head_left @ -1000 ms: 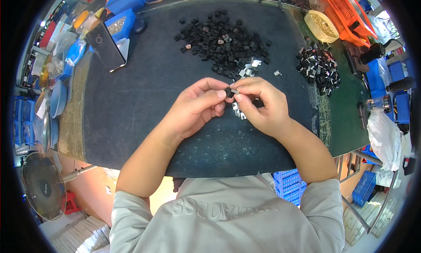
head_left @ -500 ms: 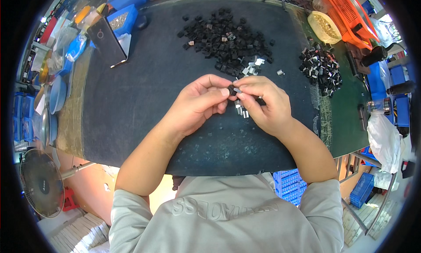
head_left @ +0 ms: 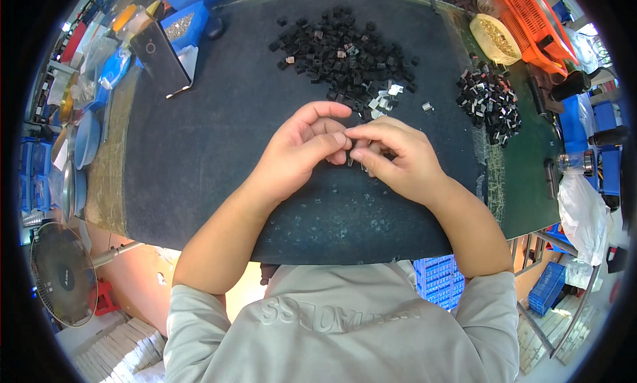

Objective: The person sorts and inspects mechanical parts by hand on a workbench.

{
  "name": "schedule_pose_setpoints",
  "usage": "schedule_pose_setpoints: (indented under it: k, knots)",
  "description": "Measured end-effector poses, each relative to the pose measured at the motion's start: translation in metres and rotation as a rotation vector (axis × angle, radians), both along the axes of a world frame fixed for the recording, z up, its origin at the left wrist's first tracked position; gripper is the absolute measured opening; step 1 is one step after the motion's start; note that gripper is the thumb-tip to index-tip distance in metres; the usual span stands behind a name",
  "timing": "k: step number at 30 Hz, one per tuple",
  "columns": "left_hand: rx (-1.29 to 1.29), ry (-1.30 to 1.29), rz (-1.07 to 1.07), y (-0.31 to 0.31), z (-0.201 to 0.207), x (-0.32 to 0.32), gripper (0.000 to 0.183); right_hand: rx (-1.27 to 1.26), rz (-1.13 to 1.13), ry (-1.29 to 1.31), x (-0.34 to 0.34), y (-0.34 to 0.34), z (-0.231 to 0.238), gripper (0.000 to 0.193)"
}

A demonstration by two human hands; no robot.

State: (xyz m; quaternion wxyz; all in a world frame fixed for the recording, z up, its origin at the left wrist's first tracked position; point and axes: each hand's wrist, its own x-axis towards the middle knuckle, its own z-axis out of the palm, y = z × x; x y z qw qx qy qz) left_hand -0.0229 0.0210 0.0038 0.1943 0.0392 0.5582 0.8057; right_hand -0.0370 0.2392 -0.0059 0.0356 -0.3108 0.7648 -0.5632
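Observation:
My left hand (head_left: pixel 302 144) and my right hand (head_left: pixel 398 154) meet over the middle of the dark mat, fingertips nearly touching. The left thumb presses on the curled fingers while its index finger is raised; a small black plastic part between them is almost wholly hidden. My right thumb and index finger are pinched close beside it, and what they hold is covered. Just beyond the hands lie several shiny metal clips (head_left: pixel 379 103) at the near edge of a heap of black plastic parts (head_left: pixel 338 51). One loose metal clip (head_left: pixel 427 107) rests to the right.
A second pile of black and silver pieces (head_left: pixel 490 103) lies at the right. Behind it stand a pale tub of brass-coloured bits (head_left: pixel 475 33) and an orange basket (head_left: pixel 521 18). A dark phone-like slab (head_left: pixel 159 58) leans at the left, near a blue bin (head_left: pixel 199 21).
The black part and metal clip seen between my fingertips are now mostly covered. My left index finger has lifted, and my right fingers have curled and dropped slightly.

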Motion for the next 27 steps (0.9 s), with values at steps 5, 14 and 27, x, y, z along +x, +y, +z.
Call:
schedule_pose_setpoints:
  k: [5, 14, 27]
  knots:
    - [-0.085, 0.157, 0.091, 0.002, -0.010, 0.001, 0.028, -0.073, -0.143, -0.034, 0.001, -0.001, 0.000, 0.016]
    - [-0.172, 0.173, 0.353, -0.007, -0.014, -0.008, 0.020, 0.473, 0.126, 0.309, 0.005, 0.000, 0.019, 0.023]
    - [-0.250, 0.178, 0.034, -0.004, -0.013, 0.001, 0.029, 0.366, -0.117, 0.496, 0.002, -0.002, 0.014, 0.029]
